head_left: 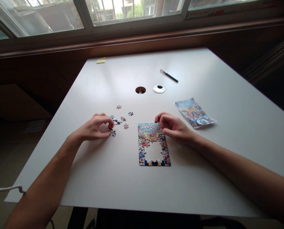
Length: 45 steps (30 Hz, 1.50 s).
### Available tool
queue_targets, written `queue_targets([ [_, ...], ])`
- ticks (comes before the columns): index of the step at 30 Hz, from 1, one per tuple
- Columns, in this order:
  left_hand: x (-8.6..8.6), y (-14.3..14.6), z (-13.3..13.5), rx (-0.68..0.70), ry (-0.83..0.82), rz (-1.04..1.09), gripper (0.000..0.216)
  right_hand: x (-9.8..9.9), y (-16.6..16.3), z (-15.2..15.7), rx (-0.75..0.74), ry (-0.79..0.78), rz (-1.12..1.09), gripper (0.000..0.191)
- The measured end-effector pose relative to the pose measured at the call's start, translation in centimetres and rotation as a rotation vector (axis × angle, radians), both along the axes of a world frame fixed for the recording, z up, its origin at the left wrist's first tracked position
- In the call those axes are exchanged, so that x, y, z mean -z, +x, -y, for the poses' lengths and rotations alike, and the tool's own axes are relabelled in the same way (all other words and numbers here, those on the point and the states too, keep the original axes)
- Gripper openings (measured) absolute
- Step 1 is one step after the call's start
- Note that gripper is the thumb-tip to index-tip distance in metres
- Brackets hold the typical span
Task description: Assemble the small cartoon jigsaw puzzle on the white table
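A white table (104, 187) fills most of the view, below a sliding window (89, 30). Over it, the left hand (96, 126) curves thumb and forefinger toward each other at the loose pieces; whether they pinch one, I cannot tell. The right hand (172, 126) is curled at the upper right corner of the jigsaw puzzle (153, 136); its grip on that corner is unclear. The puzzle lies flat between the hands, its border joined around a white gap in the lower middle. A printed packet (194, 111) lies right of it. Farther back are a black pen (170, 76), a metal cover (158, 88), a round hole (140, 90) and yellow tape (101, 60). Smallest, the loose puzzle pieces (125, 126) lie scattered beside the left hand.
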<state>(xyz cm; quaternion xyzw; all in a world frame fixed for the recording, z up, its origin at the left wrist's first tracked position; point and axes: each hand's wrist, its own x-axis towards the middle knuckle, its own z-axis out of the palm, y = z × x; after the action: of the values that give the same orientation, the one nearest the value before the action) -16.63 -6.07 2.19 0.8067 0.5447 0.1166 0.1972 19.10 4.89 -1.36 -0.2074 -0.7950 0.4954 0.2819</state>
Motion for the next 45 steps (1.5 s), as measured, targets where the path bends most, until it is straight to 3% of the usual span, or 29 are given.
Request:
queue_targets([
  [17, 0.0, 0.9, 0.1, 0.046, 0.099, 0.003, 0.017, 0.2, 0.1, -0.1, -0.002, -0.002, 0.008, 0.015],
  [22, 0.5, 1.6, 0.2, 0.044, 0.107, 0.251, 0.010, 0.0, 0.1, 0.0, 0.005, -0.011, 0.018, 0.014],
  [27, 1.5, 3.5, 0.3, 0.085, 0.158, 0.459, 0.020, -0.2, 0.0, 0.0, 0.011, -0.009, 0.026, 0.014],
  [38, 2.4, 6.1, 0.4, 0.129, 0.223, 0.498, 0.005, -0.1, 0.0, 0.0, 0.007, 0.002, 0.019, 0.014],
  [45, 3.1, 7.3, 0.7, 0.101, 0.266, 0.534, 0.006, -0.1, -0.1, -0.1, 0.003, 0.029, 0.004, 0.013],
])
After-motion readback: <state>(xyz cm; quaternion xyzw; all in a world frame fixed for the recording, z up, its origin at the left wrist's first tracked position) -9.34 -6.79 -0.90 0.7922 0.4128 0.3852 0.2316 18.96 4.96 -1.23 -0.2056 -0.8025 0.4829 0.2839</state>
